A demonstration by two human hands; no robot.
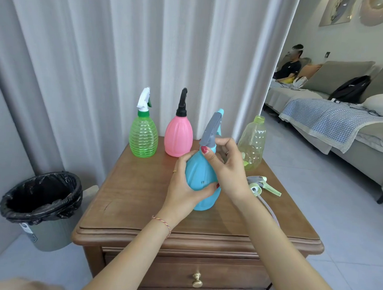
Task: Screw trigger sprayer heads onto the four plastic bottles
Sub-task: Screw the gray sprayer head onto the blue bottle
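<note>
A blue bottle [201,178] of smooth opaque plastic, pear-shaped, is held tilted over the middle of the wooden table [126,199]. Its belly is wrapped by the left hand [184,186], closed around it. The neck collar under the grey trigger sprayer head [211,130] is pinched by the right hand [227,166], thumb and fingers shut on it. At 11 o'clock a ribbed, translucent green bottle [143,137] is seen upright, capped by a white sprayer [143,99]. At 12 o'clock stands a pink fluted bottle [178,136] with a black sprayer [182,102]. At 2 o'clock a clear yellow-green bottle [252,143] stands open-necked; contents cannot be told. At 3 o'clock a loose pale-green sprayer head [262,185] is laid flat on the tabletop. At 9 o'clock, on the floor, a bin [41,206] lined with crinkled black plastic is noted.
</note>
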